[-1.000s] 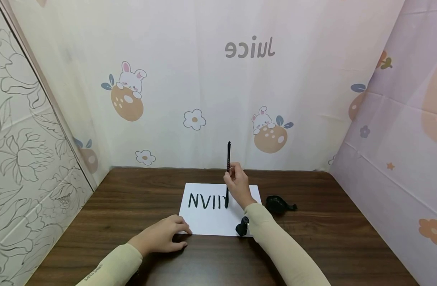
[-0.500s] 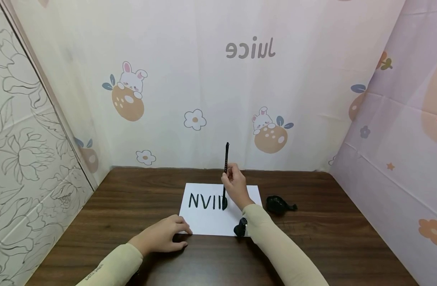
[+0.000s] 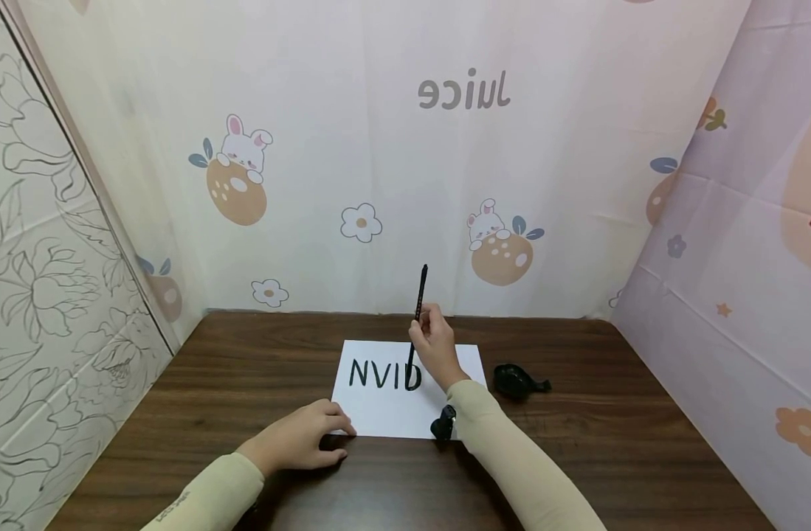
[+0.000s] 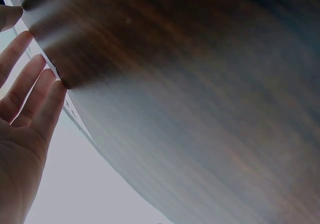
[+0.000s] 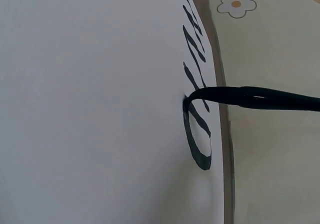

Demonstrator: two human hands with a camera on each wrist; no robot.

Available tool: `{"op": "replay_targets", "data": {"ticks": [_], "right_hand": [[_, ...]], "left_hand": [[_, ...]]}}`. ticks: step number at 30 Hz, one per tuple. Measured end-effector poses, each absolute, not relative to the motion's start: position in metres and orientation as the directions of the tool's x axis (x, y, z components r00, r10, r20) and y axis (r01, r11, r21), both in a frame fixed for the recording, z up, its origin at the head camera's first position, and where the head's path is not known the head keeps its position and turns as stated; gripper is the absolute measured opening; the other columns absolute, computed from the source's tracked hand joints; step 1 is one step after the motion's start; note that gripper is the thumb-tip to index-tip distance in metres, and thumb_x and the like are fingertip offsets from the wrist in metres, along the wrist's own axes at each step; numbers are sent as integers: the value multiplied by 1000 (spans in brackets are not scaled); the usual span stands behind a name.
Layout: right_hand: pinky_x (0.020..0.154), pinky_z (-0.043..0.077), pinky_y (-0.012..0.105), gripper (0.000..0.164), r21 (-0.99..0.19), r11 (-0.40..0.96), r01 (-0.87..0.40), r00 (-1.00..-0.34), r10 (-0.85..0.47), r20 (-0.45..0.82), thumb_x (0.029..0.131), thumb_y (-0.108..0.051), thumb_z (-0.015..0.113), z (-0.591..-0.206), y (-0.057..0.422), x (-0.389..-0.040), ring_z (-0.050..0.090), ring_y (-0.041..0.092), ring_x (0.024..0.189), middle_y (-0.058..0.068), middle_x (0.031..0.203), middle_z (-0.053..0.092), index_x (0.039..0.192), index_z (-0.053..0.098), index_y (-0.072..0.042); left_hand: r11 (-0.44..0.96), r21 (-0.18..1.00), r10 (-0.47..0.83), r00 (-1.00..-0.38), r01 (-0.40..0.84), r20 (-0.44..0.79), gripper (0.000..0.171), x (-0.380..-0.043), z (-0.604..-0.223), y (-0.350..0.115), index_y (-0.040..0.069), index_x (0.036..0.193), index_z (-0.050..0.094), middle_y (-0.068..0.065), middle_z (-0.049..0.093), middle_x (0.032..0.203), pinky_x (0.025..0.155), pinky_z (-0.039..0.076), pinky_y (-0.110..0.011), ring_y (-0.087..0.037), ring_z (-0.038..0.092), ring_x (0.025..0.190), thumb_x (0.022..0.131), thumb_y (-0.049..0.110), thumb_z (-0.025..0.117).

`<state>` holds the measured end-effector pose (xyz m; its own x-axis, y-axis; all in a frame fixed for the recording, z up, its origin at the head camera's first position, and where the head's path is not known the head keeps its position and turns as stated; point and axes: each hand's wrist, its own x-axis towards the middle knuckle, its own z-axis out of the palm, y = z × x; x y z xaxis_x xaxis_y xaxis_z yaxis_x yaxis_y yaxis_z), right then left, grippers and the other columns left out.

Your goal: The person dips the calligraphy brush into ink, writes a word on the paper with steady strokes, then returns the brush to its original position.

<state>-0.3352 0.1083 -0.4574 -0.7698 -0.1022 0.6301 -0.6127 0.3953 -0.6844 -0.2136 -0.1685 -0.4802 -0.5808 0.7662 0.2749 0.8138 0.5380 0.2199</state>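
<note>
My right hand (image 3: 436, 346) pinches a slim black writing brush (image 3: 421, 291), handle nearly upright and leaning slightly right. In the right wrist view the dark brush tip (image 5: 192, 96) bends against the white paper (image 5: 100, 104) at the lower end of the letter D's upright stroke. Black brushed letters (image 3: 377, 375) reading "NVID" run across the paper's upper half. My left hand (image 3: 302, 436) rests at the paper's lower left corner, fingers relaxed and spread. From the left wrist view, the fingertips (image 4: 59, 86) lie along the paper's edge. The right hand itself is outside the right wrist view.
A black, rounded container with a narrow neck (image 3: 516, 381) lies on the wooden table (image 3: 578, 457), right of the paper. A small black camera (image 3: 443, 422) on the right wrist covers part of the paper's lower right. Patterned curtains (image 3: 405, 162) close off the back and sides.
The brush tip has swept down and left, turning the last letter's open curve into a D. The right hand has shifted slightly left with it. The left hand has stayed put.
</note>
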Motion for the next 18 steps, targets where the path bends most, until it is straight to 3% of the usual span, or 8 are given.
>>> {"op": "replay_targets", "data": {"ticks": [18], "right_hand": [[59,44,28,16,-653,391,-649,-726,-61,685,96,-6,52,-451,110,-339,50,17,73,4,87,52,112,50,-9]], "left_hand": [[542,224,762,-586,810,274,21,-214,-481,-169,18,105,73,8,60,105,86,51,-27,-9,57,98,86,26,78]]}}
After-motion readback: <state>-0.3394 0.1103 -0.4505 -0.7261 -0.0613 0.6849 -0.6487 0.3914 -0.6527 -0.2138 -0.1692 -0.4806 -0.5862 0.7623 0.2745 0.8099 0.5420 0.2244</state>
